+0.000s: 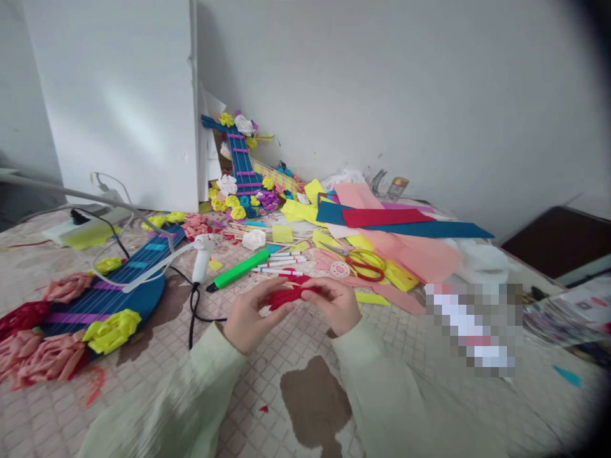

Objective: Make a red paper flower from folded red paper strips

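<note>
Both hands meet over the table [267, 375], with a small piece of red paper [284, 296] between them at the centre of the clock. The right hand [337, 305] pinches it, thumb laid over its near side and fingers bent behind. The left hand [255, 315] is curved in a loose C, thumb and fingers parted around the other end; how firmly it grips, I cannot tell.

The step in hand looks like shaping the paper by finger (folding or gathering, the blur hides which). The next move seems to call for a light touch, one hand steadying while the other works, since such thin stuff would crease easily.

From the red paper, the red-handled scissors [351, 258] lie at two o'clock and the white glue gun [201, 261] at ten. The flower-trimmed blue guitar shape [147, 299] lies farther off at nine o'clock.
</note>
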A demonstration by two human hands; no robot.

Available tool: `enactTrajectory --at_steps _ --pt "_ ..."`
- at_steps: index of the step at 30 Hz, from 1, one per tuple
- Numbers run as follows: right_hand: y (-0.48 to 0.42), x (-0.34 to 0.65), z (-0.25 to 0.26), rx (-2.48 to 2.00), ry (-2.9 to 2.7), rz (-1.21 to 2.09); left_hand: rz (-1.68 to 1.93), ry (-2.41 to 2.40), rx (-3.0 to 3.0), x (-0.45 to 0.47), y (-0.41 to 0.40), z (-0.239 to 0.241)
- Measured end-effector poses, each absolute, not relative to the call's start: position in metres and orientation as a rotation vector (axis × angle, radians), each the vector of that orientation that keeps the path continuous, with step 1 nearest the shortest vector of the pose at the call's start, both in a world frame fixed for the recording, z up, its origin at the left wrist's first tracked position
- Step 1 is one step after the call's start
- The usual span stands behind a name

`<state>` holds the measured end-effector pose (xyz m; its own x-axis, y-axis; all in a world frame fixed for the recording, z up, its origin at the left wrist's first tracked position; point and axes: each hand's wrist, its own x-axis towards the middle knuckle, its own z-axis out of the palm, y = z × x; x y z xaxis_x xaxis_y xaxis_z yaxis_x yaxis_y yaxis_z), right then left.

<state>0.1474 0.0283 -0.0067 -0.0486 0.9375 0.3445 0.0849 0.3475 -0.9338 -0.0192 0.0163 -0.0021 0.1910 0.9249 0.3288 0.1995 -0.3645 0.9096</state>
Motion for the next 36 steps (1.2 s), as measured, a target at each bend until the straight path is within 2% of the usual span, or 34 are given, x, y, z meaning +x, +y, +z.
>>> enactTrajectory --at_steps 8,15,36 --pt "0.026 0.1458 -0.0098 -0.91 -1.581 0.835 1.219 1.267 1.998 -0.0225 0.0134 0.0019" --pt "0.0264 0.1484 -0.0076 -0.824 -1.695 0.779 1.338 1.158 2.251 -0.0226 0.0103 0.0072" --pt "0.025 0.1486 -0.0076 -0.835 -1.715 0.752 1.274 1.179 2.339 -0.022 0.0099 0.0051"
